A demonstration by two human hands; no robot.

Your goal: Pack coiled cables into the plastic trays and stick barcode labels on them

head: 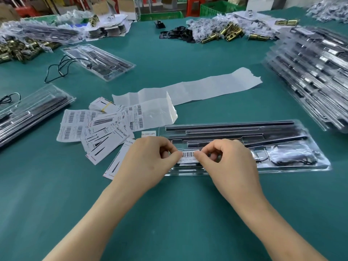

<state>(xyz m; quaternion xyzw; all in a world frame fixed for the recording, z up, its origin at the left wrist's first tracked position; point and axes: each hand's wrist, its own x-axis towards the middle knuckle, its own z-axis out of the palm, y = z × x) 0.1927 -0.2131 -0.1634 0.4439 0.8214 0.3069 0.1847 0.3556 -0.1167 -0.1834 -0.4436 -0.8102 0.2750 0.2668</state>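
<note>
1. Head view looks down on a green counter (169, 213), where a long clear plastic tray (293, 168) lies crosswise in front of the person, its long axis running left to right.
2. A barcode label (188, 156) is stretched between the two hands over the near left part of the tray. Its long axis follows the tray's.
3. The left hand (148, 162) pinches the label's left end between thumb and curled fingers, and the right hand (226, 162) pinches the right end the same way.
4. Both hands are equally near the label, one at each end, so neither has to reach. The tray surface lies directly under and just beyond them.
5. Whether the label already touches the plastic cannot be told from this angle.
6. A coiled cable (290, 157) sits in the tray's right compartment, well to the right of the hands, with dark bars filling the long slots behind.
7. My judgement: packing of this tray looks done and labelling is in hand. The next move calls for lowering the label flat and square to the tray's edge, then pressing it down.
8. Sheets of barcode labels (75, 125) lie fanned to the left, a white backing strip (188, 87) lies beyond, and a stack of trays (310, 72) stands far right.
</note>
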